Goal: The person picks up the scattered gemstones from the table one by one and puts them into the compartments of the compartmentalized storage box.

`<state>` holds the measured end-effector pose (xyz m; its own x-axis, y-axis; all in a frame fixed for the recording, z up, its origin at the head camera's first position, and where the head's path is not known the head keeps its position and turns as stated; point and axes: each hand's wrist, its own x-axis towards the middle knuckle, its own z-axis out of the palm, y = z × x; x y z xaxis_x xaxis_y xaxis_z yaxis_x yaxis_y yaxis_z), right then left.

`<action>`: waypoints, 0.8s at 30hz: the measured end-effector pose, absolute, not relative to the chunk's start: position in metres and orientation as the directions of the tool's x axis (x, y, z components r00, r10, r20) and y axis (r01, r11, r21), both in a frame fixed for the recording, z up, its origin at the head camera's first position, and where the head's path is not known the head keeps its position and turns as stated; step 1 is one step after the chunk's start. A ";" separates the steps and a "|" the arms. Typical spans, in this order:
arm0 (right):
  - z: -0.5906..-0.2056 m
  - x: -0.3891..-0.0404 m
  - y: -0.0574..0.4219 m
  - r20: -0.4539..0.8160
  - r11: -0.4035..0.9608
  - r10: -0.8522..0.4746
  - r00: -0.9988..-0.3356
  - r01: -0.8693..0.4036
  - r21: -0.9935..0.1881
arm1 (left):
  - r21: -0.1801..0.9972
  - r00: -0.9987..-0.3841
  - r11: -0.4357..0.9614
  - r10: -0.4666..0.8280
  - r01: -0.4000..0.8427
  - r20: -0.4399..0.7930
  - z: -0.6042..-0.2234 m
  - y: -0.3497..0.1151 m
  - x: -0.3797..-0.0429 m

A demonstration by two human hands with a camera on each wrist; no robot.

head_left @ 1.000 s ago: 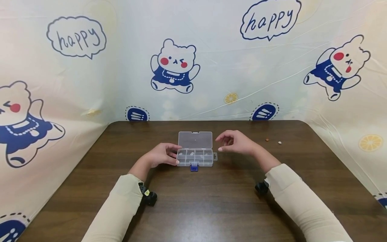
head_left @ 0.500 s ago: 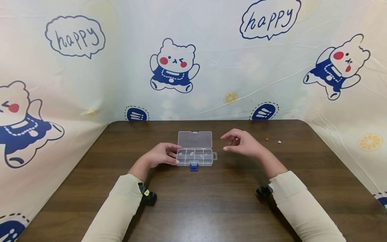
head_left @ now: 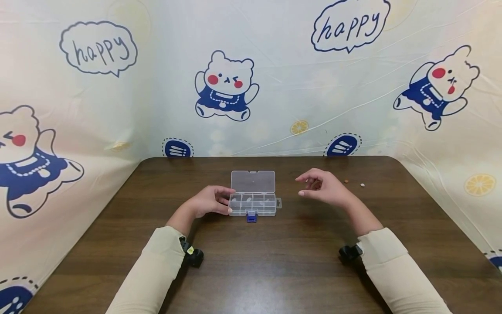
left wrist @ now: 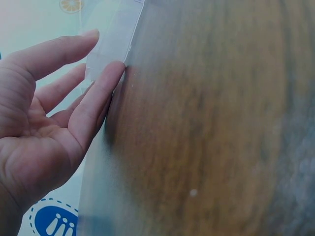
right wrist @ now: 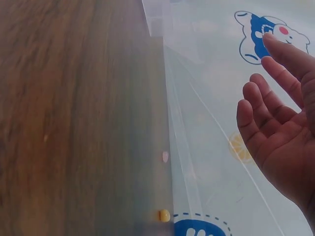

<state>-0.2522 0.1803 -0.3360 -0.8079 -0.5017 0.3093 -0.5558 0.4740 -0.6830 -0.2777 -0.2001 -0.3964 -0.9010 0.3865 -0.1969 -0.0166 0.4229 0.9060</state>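
A clear plastic compartment box lies on the table, its lid raised at the back and a blue latch at its front. Small whitish pieces show in several rear compartments; their kind is unclear. My left hand holds the box's left end, thumb at the front corner, index finger near the hinge. Right of the box, my right hand hovers with loosely bent fingers and nothing between them. Beyond it lie a small brownish-yellow piece and a small pale oval piece.
The brown wooden table reaches back to a printed cloth with bears and lettering, which also hangs at both sides. A hanging tab sticks out from the box's right end.
My right hand has drawn away from the box to the right, toward the two small loose pieces. The left hand and the box have stayed in place.
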 end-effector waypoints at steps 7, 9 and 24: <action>-0.360 -0.269 0.200 0.301 0.473 -0.478 -0.825 -0.531 -0.703 | 0.906 -0.902 0.422 0.385 -0.017 -0.196 -0.399 -0.201 -0.278; -0.360 -0.268 0.203 0.300 0.468 -0.473 -0.828 -0.525 -0.711 | 0.907 -0.902 0.420 0.384 -0.019 -0.197 -0.399 -0.200 -0.278; -0.365 -0.267 0.224 0.287 0.498 -0.420 -0.861 -0.483 -0.721 | 0.905 -0.901 0.424 0.380 -0.032 -0.210 -0.400 -0.200 -0.278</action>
